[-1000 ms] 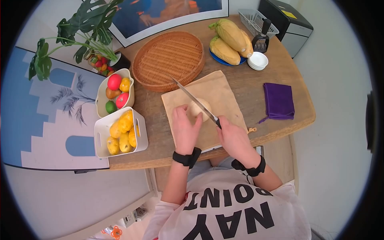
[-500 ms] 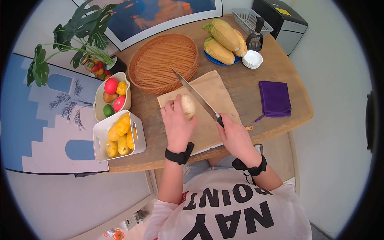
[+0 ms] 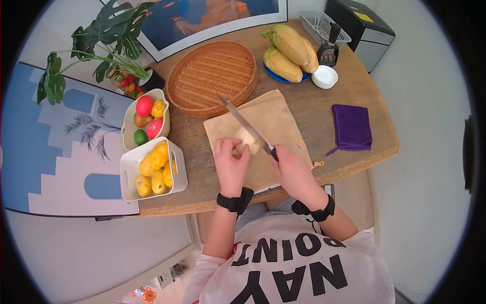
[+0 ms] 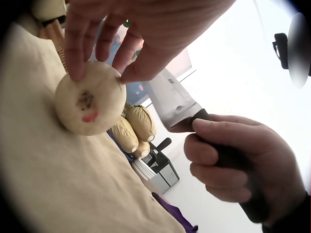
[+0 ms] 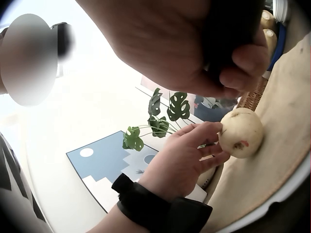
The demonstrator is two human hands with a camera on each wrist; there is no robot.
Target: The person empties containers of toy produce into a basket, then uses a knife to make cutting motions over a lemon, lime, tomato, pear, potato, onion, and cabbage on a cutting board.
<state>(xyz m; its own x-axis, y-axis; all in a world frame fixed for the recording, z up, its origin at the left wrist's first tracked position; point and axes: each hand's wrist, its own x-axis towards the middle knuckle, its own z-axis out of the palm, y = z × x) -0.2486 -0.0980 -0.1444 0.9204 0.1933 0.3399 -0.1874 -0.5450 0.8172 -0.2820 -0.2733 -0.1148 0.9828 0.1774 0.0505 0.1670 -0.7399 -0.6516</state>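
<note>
A pale, round peeled apple [image 3: 247, 139] sits on the brown cloth [image 3: 278, 119]; its dark dimple and a small red patch show in the left wrist view. My left hand [image 3: 231, 167] pinches the apple between fingertips and thumb from the near left side. In my right hand [image 3: 296, 175] is a kitchen knife [image 3: 244, 120], gripped by its black handle. Its blade slants up and away to the left, passing over the apple's right side in the head view. From the left wrist, the blade [image 4: 170, 97] appears beside the apple, apart from it.
Beyond the cloth lies a round wicker tray [image 3: 212, 76]. Two containers of fruit, a white basket [image 3: 179, 169] and a cream bowl [image 3: 167, 121], stand left. Large yellow vegetables [image 3: 288, 45], white bowls [image 3: 324, 77] and a folded purple cloth [image 3: 352, 127] are on the right.
The apple was lifted and turned to the left in my left hand half a second ago, and is now back on the cloth near the blade. My right hand keeps holding the knife.
</note>
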